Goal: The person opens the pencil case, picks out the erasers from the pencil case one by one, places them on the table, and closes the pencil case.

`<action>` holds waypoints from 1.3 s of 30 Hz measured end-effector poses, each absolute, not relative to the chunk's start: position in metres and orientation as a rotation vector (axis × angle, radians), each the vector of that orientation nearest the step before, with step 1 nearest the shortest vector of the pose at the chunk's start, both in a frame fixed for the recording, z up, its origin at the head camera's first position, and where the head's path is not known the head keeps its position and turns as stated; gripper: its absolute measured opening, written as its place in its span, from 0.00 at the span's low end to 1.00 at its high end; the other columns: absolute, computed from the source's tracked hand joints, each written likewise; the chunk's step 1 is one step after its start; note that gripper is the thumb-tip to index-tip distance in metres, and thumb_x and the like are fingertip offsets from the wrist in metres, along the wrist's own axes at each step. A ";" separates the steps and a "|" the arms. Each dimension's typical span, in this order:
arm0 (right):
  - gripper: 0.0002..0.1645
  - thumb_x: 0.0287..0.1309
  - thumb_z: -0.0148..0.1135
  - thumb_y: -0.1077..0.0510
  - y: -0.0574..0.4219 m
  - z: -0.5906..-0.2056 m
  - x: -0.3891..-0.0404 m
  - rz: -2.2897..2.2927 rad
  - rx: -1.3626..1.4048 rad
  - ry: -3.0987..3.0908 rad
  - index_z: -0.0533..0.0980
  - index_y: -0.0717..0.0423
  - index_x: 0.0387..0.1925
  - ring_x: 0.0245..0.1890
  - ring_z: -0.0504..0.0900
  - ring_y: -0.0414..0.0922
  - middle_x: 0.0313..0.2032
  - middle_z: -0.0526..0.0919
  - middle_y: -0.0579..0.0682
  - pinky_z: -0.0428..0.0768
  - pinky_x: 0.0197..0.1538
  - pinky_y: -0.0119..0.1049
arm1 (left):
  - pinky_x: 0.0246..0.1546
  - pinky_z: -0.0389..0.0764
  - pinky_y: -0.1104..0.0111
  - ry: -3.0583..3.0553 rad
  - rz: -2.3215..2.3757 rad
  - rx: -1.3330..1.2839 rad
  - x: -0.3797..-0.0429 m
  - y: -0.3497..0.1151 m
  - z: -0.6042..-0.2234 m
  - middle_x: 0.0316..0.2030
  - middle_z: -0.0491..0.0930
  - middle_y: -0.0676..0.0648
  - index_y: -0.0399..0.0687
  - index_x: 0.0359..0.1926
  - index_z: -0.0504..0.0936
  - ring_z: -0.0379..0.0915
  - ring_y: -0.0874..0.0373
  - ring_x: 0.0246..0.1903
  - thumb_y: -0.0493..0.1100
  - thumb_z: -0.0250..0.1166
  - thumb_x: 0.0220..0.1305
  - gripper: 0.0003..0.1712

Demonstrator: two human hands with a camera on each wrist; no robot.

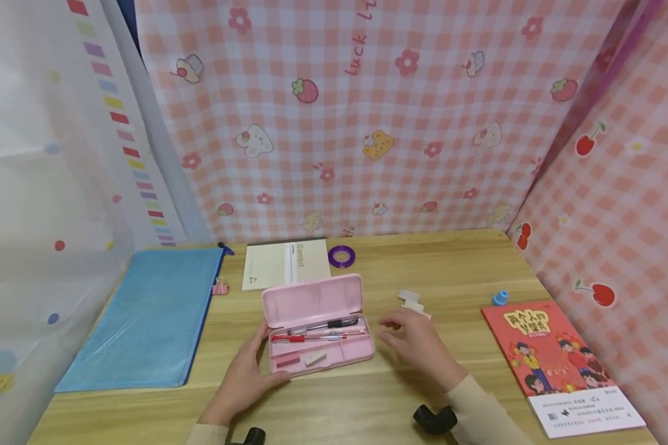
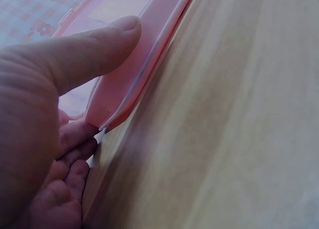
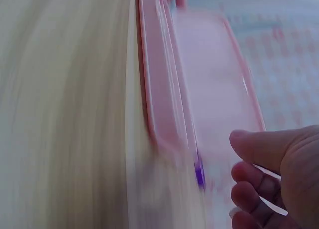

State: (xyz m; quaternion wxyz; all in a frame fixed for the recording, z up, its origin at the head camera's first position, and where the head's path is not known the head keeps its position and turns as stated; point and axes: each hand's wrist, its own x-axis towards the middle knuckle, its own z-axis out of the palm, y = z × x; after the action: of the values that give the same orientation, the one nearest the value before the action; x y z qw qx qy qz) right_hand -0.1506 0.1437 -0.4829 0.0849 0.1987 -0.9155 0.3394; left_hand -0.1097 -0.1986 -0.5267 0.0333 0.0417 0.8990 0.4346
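Smooth plastic pencil case [image 1: 314, 301], glossy plastic folder [image 1: 145, 316], wood-grained tabletop [image 1: 451, 262]

- The pink pencil case [image 1: 359, 349] lies open, about midway between the left and right edges of the wooden surface [image 1: 339, 402], its long sides running roughly along the back edge.
- Its lid [image 1: 312, 303] is tipped back toward that edge, pale inside.
- The black pen [image 1: 342, 323], clear-barrelled, lies lengthwise in the rear part.
- The red pen [image 1: 297, 338] lies just in front.
- A pink block [image 1: 288, 361] and a white block [image 1: 315, 358] sit in the front compartment, side by side, the white one slanted.
- Small pale blocks [image 1: 409, 295] lie right of the case, partly hidden.
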 end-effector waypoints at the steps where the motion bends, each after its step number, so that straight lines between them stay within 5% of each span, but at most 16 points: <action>1: 0.10 0.50 0.73 0.59 0.133 -0.482 -0.150 1.017 0.654 -2.739 0.84 0.53 0.38 0.35 0.79 0.40 0.35 0.84 0.43 0.80 0.40 0.36 | 0.69 0.52 0.47 2.765 1.337 0.126 -0.110 -0.199 -0.527 0.72 0.55 0.48 0.55 0.76 0.43 0.47 0.45 0.71 0.66 0.76 0.38 0.71; 13: 0.09 0.59 0.66 0.54 0.049 -0.484 -0.154 0.922 1.162 -2.844 0.84 0.48 0.42 0.41 0.77 0.35 0.39 0.83 0.38 0.77 0.47 0.31 | 0.69 0.52 0.47 2.761 1.340 0.144 -0.111 -0.198 -0.528 0.73 0.54 0.47 0.55 0.76 0.43 0.47 0.45 0.71 0.65 0.76 0.40 0.70; 39: 0.09 0.63 0.61 0.50 0.045 -0.483 -0.152 0.643 1.321 -2.775 0.85 0.43 0.40 0.44 0.77 0.35 0.42 0.83 0.36 0.76 0.52 0.30 | 0.68 0.54 0.47 2.779 1.355 0.156 -0.112 -0.198 -0.529 0.72 0.56 0.47 0.52 0.76 0.45 0.48 0.45 0.71 0.64 0.77 0.39 0.70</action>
State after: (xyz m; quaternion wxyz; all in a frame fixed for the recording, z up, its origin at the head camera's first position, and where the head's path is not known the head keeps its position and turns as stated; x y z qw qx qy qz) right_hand -0.1524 0.0448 -0.4830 0.0008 0.4206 -0.8838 0.2048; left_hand -0.1117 -0.1982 -0.5289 0.0231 0.0504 0.8974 0.4376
